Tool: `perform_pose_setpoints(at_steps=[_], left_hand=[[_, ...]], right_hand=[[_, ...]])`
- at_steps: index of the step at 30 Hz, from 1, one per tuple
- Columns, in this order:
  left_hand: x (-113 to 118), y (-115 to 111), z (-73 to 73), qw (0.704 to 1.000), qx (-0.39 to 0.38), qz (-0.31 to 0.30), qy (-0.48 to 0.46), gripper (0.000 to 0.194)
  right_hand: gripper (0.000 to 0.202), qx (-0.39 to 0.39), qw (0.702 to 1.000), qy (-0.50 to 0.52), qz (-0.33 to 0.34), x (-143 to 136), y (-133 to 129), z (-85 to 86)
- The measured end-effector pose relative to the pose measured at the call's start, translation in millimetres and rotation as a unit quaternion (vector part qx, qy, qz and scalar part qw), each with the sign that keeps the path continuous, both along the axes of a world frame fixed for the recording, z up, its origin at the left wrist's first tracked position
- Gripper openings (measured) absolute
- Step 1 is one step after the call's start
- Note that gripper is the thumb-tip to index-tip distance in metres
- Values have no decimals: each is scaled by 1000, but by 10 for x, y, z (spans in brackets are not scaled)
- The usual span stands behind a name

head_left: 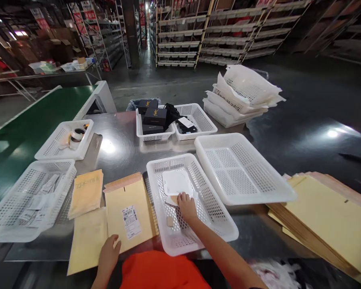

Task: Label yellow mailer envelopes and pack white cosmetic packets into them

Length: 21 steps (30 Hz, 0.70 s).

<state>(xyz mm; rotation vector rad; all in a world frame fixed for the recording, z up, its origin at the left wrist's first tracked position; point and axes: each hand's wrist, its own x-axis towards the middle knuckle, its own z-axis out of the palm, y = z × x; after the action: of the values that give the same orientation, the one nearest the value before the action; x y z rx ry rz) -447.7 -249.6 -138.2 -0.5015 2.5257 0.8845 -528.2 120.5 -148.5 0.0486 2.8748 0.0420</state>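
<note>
My right hand [186,206] reaches into a white perforated basket [153,188], its fingers closed on a small brown piece of card [174,199]. Beneath it are white paper, and just beyond lies a flat white packet [177,182]. A small tan square [170,221] rests on the same basket's floor. My left hand [109,253] is at the lower left corner of a yellow mailer envelope [117,206], thumb and fingers apart, holding nothing. That envelope bears a printed shipping label [131,222]. More yellow mailers [88,237] lie to its left.
Another white basket [243,168] stands to the right, near a stack of yellow mailers [327,212]. At the back, baskets hold black boxes [155,116]; nested baskets [240,96] are piled right. Left are a basket of slips [6,200], a tape basket [55,136] and a green conveyor [54,108].
</note>
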Motion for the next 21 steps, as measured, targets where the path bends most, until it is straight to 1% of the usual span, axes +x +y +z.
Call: perform_pose_setpoints(at_steps=[2, 4, 7, 10, 12, 14, 15, 16, 18, 19, 20, 21], left_hand=[[10, -1, 20, 1000, 7, -1, -15, 24], [16, -1, 51, 1000, 8, -5, -21, 26], [19, 6, 100, 999, 17, -9, -26, 27], [11, 12, 125, 999, 29, -10, -23, 25], [-10, 26, 140, 999, 38, -3, -12, 22], [-52, 78, 186, 998, 62, 9, 2, 22], [-81, 128, 233, 996, 85, 16, 8, 23], [-114, 197, 301, 993, 114, 25, 14, 23], [-191, 392, 506, 981, 190, 45, 15, 28], [-233, 511, 640, 969, 239, 62, 14, 34], [-278, 635, 790, 953, 294, 76, 1, 43], [-326, 757, 947, 923, 370, 101, -17, 53]], right_hand=[[45, -18, 1000, 16, 8, -31, 32, 3], [43, -44, 999, 26, 13, -78, 78, 44], [36, -79, 996, 46, 7, -198, 181, 197], [34, -109, 990, 89, -27, -360, 334, 454], [36, -122, 982, 126, -74, -455, 456, 665], [39, -129, 971, 156, -129, -497, 565, 890], [40, -156, 959, 174, -158, -488, 603, 1002], [40, -208, 942, 192, -183, -456, 622, 1110], [39, -352, 885, 221, -209, -323, 592, 1302], [38, -416, 855, 230, -207, -227, 541, 1382], [36, -456, 837, 233, -193, -118, 466, 1450], [35, -466, 837, 234, -163, -2, 371, 1505]])
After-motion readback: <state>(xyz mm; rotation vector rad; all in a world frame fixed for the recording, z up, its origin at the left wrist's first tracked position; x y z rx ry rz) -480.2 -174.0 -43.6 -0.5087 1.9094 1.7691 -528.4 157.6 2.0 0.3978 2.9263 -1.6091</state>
